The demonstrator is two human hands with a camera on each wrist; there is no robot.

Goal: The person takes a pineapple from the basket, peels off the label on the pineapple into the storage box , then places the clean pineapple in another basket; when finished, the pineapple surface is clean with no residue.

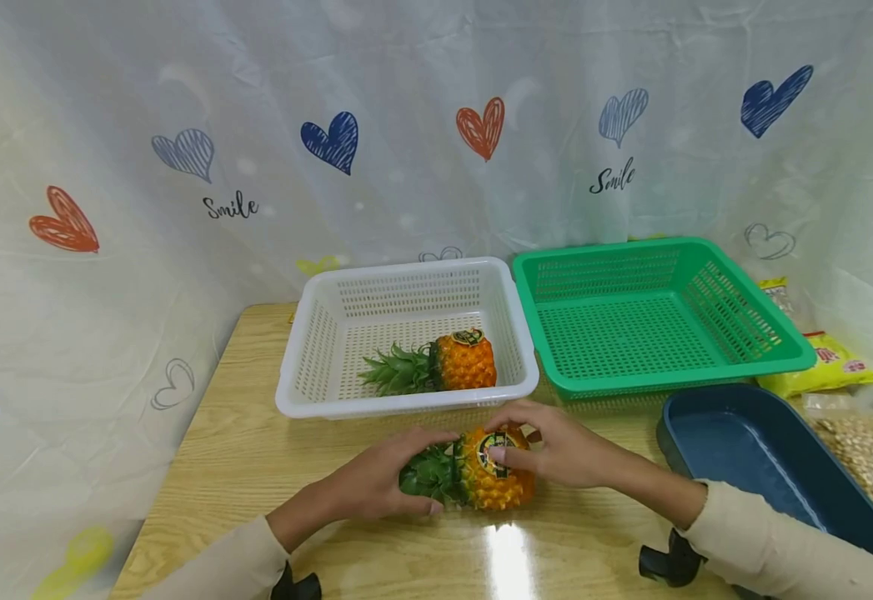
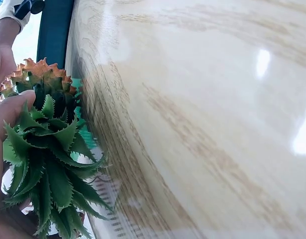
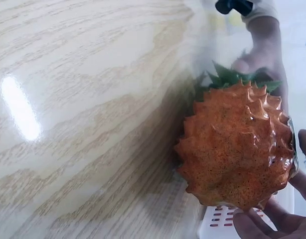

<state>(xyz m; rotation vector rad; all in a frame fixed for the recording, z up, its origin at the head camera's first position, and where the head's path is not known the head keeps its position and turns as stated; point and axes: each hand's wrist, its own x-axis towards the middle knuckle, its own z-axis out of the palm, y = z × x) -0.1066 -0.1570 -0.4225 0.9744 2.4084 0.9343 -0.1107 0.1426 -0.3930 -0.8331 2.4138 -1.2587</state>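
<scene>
A small orange pineapple (image 1: 498, 475) with a green crown lies on its side on the wooden table, its round label facing up. My left hand (image 1: 376, 479) curls round the leafy crown (image 2: 53, 164), thumb on the near side. With its fingers over the far side and thumb by the label, my right hand (image 1: 567, 450) holds the fruit's body; the right wrist view shows the spiky base (image 3: 237, 149) and fingertips (image 3: 247, 224) against it. Another pineapple (image 1: 466, 362) lies in the white basket (image 1: 406, 406), crown to the left.
The green basket (image 1: 676, 375) stands right of the white one, both behind my hands. A dark blue tray (image 1: 751, 433) sits at the right, beside a yellow packet (image 1: 819, 371) and a bag of pale pieces (image 1: 867, 450). A patterned curtain (image 1: 406, 83) hangs behind the table.
</scene>
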